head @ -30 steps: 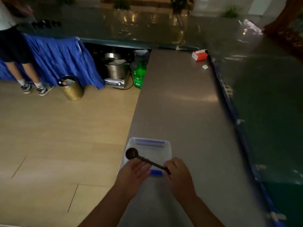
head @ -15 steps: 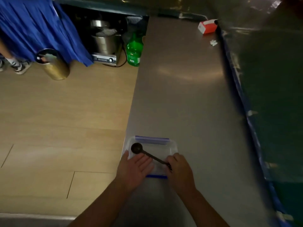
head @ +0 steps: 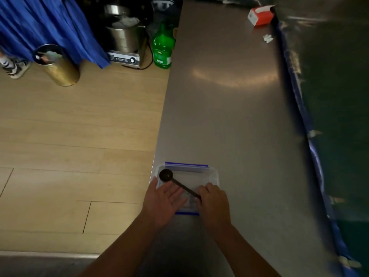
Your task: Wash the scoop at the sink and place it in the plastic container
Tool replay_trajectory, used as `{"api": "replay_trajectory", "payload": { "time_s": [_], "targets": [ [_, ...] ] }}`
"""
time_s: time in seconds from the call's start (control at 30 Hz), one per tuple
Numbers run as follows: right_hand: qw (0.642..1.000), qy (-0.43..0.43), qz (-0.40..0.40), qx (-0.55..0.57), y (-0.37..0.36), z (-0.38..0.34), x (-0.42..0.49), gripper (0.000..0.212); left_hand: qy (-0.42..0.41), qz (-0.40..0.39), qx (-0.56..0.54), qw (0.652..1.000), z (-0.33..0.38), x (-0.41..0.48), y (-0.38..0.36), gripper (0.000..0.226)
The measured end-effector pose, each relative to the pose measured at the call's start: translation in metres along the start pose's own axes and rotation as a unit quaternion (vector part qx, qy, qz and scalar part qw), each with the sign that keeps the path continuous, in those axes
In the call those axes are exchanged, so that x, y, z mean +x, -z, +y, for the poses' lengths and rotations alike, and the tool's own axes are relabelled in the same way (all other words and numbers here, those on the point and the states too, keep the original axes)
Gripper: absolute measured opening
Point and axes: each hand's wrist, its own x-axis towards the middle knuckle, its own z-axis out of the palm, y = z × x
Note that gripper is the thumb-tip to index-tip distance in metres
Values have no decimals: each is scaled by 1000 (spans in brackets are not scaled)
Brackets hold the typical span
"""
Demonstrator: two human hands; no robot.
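The right hand (head: 214, 202) grasps with its fingers (head: 202, 191) the handle end of the dark long-handled round scoop (head: 174, 180), which lies inside the clear rectangular plastic container with blue clips (head: 213, 174) at the left edge of the grey metal worktop (head: 229, 108), while the left hand (head: 162, 202) rests spread flat on the container's near-left corner, grasping nothing.

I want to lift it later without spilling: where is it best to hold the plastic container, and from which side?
Probably grip the plastic container by its two long side walls, coming from above with both hands. It is low, rectangular and open, and the scoop lies across it.
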Motion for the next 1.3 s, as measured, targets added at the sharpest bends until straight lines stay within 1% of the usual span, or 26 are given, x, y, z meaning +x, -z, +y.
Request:
{"api": "replay_trajectory", "payload": {
  "time_s": [0.17, 0.27, 0.53, 0.7, 0.8, 0.93, 1.03, 1.1, 1.2, 1.27, 1.3],
  "targets": [
    [1000, -16, 11, -17, -7, 0, 2, 23, 2, -10, -5, 1000, -1, 5, 3, 69],
    [1000, -19, 3, -20, -10, 0, 4, 27, -3, -16, 5, 1000, -2, 8, 6, 66],
    [1000, -19, 7, -15, -11, 0, 4, 22, -7, -26, 24, 999, -3, 9, 6, 60],
    [1000, -16, 1, -13, -11, 1, 1, 21, -12, -31, 29, 999, -6, 4, 7, 61],
    [1000, -12, 17, -10, -8, 0, 0, 20, -15, -31, 26, 999, -6, -1, 7, 59],
    [1000, -13, 13, 4, -2, 3, -4, 22, -21, -21, 28, 999, -6, -10, 7, 53],
    [1000, -18, 14, 17, 7, 5, -10, 22, -20, -39, 20, 999, -9, -21, 3, 50],
    [998, -17, 39, 39, 11, 7, -14, 19, -37, -41, 39, 998, -10, -25, 0, 49],
    [984, -21, 84, 156, 24, 9, -24, 8, -59, -49, 48, 996, -13, -40, -4, 46],
    [959, -55, 78, 267, 35, 14, -25, 4, -66, -52, 66, 994, -15, -50, -8, 44],
    [948, -78, 50, 304, 44, 16, -24, 7, -75, -46, 101, 991, -16, -57, -7, 43]
  ]
}}
